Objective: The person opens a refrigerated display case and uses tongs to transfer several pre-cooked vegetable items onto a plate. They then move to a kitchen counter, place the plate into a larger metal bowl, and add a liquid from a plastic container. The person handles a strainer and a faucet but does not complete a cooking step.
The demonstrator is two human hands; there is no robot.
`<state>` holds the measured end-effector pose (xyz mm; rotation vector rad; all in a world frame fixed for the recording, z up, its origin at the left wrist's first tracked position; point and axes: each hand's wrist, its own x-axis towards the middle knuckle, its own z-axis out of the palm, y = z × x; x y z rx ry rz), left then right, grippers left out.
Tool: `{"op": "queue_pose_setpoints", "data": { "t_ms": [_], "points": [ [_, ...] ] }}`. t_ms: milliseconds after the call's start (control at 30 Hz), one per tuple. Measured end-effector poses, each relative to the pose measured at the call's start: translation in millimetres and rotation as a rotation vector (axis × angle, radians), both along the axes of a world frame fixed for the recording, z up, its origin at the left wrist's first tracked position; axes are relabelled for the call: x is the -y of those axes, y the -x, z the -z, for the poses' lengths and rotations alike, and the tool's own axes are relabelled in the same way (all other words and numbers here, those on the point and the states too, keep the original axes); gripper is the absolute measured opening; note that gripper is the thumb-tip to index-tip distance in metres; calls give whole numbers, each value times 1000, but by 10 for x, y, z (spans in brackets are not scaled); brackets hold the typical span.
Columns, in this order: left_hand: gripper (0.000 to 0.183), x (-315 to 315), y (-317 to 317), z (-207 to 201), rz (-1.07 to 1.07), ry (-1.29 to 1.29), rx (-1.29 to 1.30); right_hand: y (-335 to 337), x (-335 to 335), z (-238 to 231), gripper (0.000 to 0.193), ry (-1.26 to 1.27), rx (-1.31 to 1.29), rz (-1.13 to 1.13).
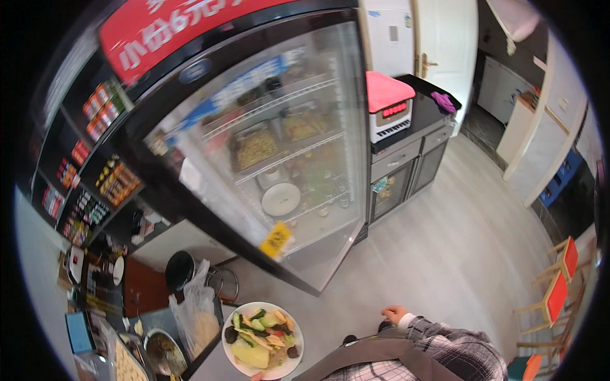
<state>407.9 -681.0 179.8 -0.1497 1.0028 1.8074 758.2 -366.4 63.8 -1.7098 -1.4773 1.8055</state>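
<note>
A round white plate [297,325] heaped with cut vegetables, with green cucumber pieces, pale strips and dark pieces among them, is held at the lower middle. My left hand [257,376] grips its near rim; only a bit of thumb shows, and the rest is hidden under the plate or out of the picture. Out to the right, my right hand [395,314] hangs in the air with loosely bent fingers and nothing visible in it. Ahead of the plate stands a tall glass-front fridge [305,184] with trays of food, a white plate and small glasses on its shelves.
Left of the plate are a clear plastic bag [194,311], a pot [164,352] of food and a tray [124,362] of pale pieces. Shelves of bottles [117,181] line the left wall. A dark-topped cabinet [406,159] adjoins the fridge; red-seated chairs [556,297] stand at right.
</note>
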Motion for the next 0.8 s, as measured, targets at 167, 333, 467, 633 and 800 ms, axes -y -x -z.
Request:
{"op": "queue_pose_setpoints", "data": {
  "t_ms": [167,333,467,633,800],
  "points": [
    [64,-1185,80,430,349,-7,52,-952,-224,445,29,-129,187,-35],
    [62,-3271,-888,350,599,-152,63,-1916,-679,629,25,-114,-27,467],
    [81,-4897,-2416,-239,718,-379,76,-3007,-1489,568,25,-206,64,713],
    [71,-6631,-3920,-983,831,-319,115,-4269,-2819,-31,24,-367,51,817],
    [69,-8265,-4961,-1043,889,-283,139,-5098,-4480,-124,23,-423,-68,878]
  ]
}}
